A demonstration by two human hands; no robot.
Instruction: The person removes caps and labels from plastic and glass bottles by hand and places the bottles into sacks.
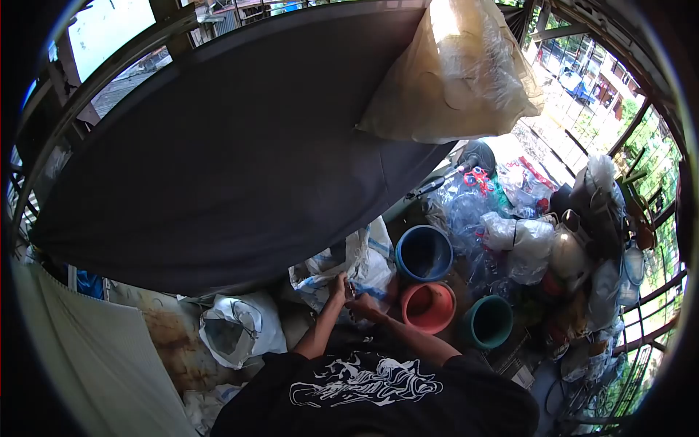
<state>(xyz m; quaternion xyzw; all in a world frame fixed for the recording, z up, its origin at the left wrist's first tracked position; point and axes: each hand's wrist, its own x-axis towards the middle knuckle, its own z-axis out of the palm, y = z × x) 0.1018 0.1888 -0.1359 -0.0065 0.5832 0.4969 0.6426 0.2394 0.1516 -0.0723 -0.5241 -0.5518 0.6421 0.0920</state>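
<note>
My left hand (339,286) and my right hand (364,306) are close together in front of my chest, at the near edge of a white woven sack (375,271) with blue stripes. The fingers of both hands are closed around something small and dark between them, too small to make out. Just right of the sack stand a blue bucket (424,253), a red bucket (428,306) and a green bucket (488,322), with their mouths facing up. To the left, a second white sack (266,328) stands with its mouth open.
A dark cloth (240,146) stretches across the space ahead, and a filled, yellowish plastic bag (466,80) hangs at its right end. Clear plastic bottles (470,211) and stuffed bags (535,244) are piled on the right. A pale cloth (95,342) hangs at left.
</note>
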